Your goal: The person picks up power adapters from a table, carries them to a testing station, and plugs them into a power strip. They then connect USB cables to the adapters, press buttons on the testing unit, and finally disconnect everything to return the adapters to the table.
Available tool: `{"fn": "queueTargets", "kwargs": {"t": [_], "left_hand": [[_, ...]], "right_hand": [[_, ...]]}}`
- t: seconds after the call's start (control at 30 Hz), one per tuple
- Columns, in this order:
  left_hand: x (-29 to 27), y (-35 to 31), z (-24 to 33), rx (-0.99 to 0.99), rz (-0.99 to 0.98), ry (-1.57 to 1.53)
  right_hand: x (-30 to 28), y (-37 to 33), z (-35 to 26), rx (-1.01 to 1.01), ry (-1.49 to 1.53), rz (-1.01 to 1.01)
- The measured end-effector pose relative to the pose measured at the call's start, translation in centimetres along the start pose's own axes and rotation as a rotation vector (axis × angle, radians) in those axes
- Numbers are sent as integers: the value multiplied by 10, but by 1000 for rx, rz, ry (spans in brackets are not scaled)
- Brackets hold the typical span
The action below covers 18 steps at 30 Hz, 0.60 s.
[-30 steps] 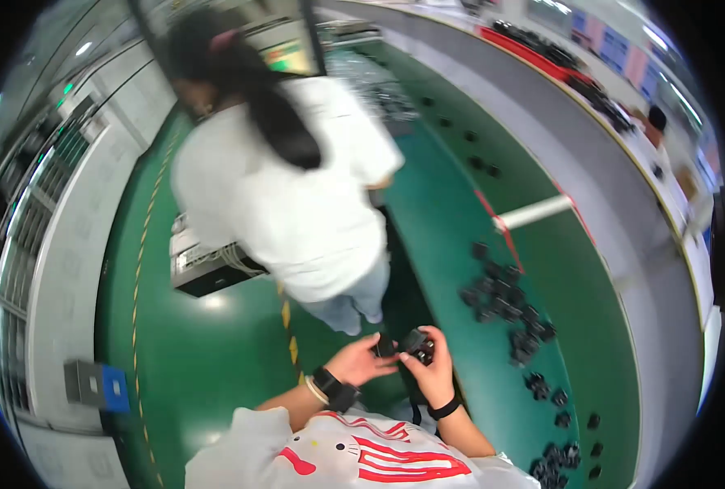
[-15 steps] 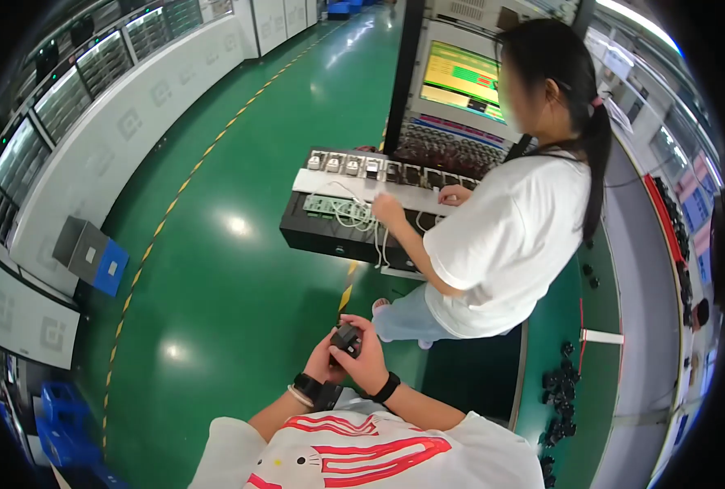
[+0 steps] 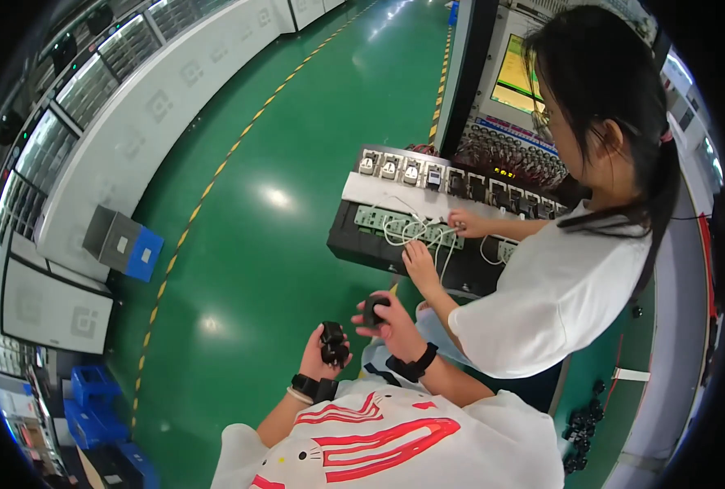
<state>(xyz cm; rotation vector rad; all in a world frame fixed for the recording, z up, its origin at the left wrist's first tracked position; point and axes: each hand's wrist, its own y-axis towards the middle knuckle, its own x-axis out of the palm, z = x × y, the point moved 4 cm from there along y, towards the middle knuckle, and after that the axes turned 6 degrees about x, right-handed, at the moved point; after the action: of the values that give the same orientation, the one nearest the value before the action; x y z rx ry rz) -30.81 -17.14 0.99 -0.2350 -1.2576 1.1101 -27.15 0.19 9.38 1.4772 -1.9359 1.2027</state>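
Note:
My left hand (image 3: 317,359) is closed around two small black blocks, seemingly power adapters (image 3: 333,343), one above the other in the palm. Beside it, a little higher and apart, my right hand (image 3: 397,324) grips another black adapter-like block (image 3: 375,310) between thumb and fingers. Its plug side cannot be made out. Both hands are in front of my body, near the close edge of a black test bench (image 3: 362,243). Neither hand touches the bench.
At the right a co-worker in a white shirt (image 3: 542,285) handles white cables (image 3: 415,231) over green circuit boards (image 3: 371,218). A row of sockets (image 3: 411,171) lines the bench. Grey and blue bins (image 3: 144,253) stand left; black pieces (image 3: 583,428) lie at lower right.
My hands, together around black blocks before, have come apart, the right one lifting a block up and right. My view has shifted left. The co-worker's hands have come closer together at the cables.

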Motion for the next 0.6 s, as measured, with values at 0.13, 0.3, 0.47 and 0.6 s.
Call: {"fn": "queueTargets", "kwargs": {"t": [0.13, 0.3, 0.47, 0.6], "left_hand": [[50, 52, 45, 6, -151, -79], [90, 111, 88, 66, -89, -8], [98, 173, 119, -73, -95, 121], [118, 219, 154, -149, -93, 178]], "right_hand": [[3, 31, 7, 134, -128, 9], [-3, 63, -32, -9, -28, 154], [-41, 100, -71, -172, 261, 189], [-49, 145, -130, -451, 151, 354]]}}
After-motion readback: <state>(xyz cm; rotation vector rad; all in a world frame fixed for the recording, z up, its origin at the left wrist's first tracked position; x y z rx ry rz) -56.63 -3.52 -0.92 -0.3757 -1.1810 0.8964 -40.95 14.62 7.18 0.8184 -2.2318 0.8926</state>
